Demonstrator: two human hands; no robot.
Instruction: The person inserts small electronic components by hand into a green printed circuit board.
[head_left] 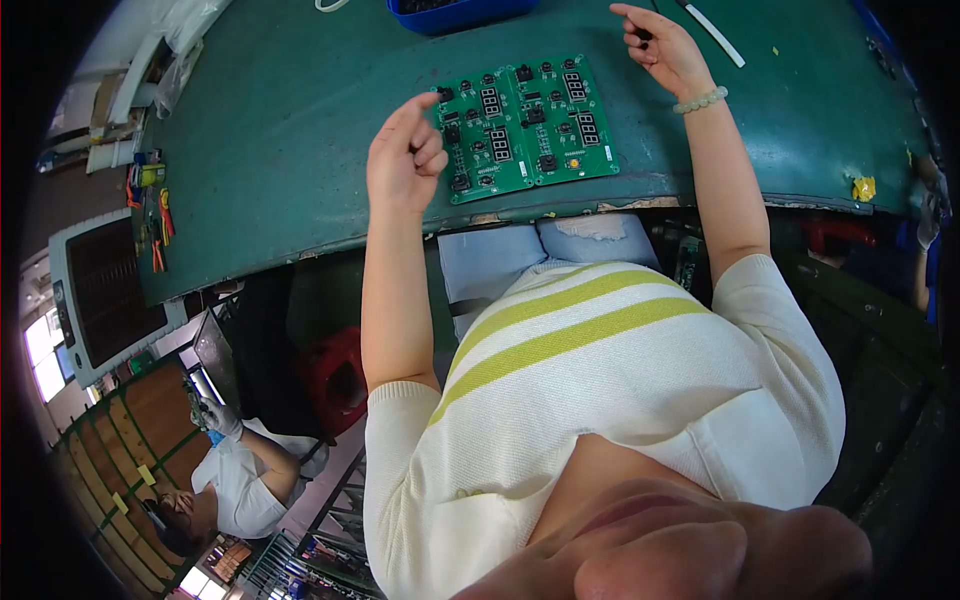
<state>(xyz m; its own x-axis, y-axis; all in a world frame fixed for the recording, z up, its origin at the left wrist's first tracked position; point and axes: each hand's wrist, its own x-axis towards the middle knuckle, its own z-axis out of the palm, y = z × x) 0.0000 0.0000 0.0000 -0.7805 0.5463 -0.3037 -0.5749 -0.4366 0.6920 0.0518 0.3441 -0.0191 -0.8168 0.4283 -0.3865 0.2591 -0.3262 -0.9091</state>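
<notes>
A panel of green circuit boards (528,130) lies near the front edge of the bench, fitted with digit displays, black parts and one yellow-topped part. My left hand (405,155) is at the panel's left side. Its index fingertip is by a black part (445,94) in the far left corner; whether they touch I cannot tell. The other fingers are curled in, with a dark spot among them. To the right, beyond the panel, my right hand (668,52) hovers with index finger extended and the rest curled around something small and dark.
A blue bin (460,18) of black parts stands at the far edge of view. A white-and-black pen-like tool (715,35) lies right of my right hand. Hand tools (160,215) hang at the bench's left end. A gloved co-worker (235,475) holds a board at lower left.
</notes>
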